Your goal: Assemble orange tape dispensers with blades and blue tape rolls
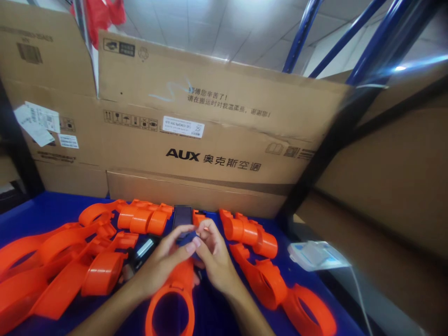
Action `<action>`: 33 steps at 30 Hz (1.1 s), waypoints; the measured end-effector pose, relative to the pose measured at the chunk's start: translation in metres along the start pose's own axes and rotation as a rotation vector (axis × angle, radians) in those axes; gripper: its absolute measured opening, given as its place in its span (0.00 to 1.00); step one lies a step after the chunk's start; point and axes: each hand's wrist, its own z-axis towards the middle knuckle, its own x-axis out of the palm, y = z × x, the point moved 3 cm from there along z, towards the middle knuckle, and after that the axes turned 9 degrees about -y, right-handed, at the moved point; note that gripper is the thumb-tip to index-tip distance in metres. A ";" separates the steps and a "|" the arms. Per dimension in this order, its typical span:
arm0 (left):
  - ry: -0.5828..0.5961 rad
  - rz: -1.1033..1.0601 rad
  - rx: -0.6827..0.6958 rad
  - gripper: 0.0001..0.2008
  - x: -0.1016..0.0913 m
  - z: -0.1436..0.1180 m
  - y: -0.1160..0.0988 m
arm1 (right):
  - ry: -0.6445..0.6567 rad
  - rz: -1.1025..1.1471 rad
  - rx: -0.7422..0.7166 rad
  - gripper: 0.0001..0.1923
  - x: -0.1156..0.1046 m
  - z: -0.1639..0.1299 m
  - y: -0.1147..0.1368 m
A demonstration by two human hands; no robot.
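My left hand (164, 261) and my right hand (213, 256) meet at the middle of a blue table (52, 210). Together they pinch a small dark blue piece (185, 239) between their fingertips. It sits at the top of an orange plastic part with a ring end (173, 303), which lies under both hands and points toward me. A dark rectangular block (182, 215) stands just beyond my fingers.
Several orange plastic shells lie piled at the left (63, 261), and others at the right (266, 275). A small black and silver item (143, 249) lies by my left hand. Cardboard boxes (210, 130) wall the back. A white packet (315, 254) lies at the right edge.
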 end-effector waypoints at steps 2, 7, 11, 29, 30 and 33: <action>0.002 -0.030 -0.006 0.30 -0.001 0.001 0.002 | 0.020 -0.030 0.002 0.17 -0.002 0.001 0.001; 0.030 -0.224 -0.020 0.32 -0.013 0.010 0.002 | -0.033 -0.288 -0.040 0.16 -0.023 0.002 0.012; -0.011 -0.432 0.047 0.29 -0.025 0.013 -0.012 | 0.272 -0.627 0.072 0.13 -0.030 -0.009 0.023; 0.046 -0.455 0.072 0.25 -0.027 0.010 -0.013 | 0.127 -0.617 0.107 0.10 -0.041 -0.004 0.024; 0.024 -0.456 0.074 0.24 -0.024 0.009 -0.012 | 0.069 -0.573 0.095 0.10 -0.044 0.000 0.023; -0.022 -0.440 0.044 0.23 -0.015 0.004 -0.008 | -0.104 -0.427 0.058 0.06 -0.051 0.008 0.020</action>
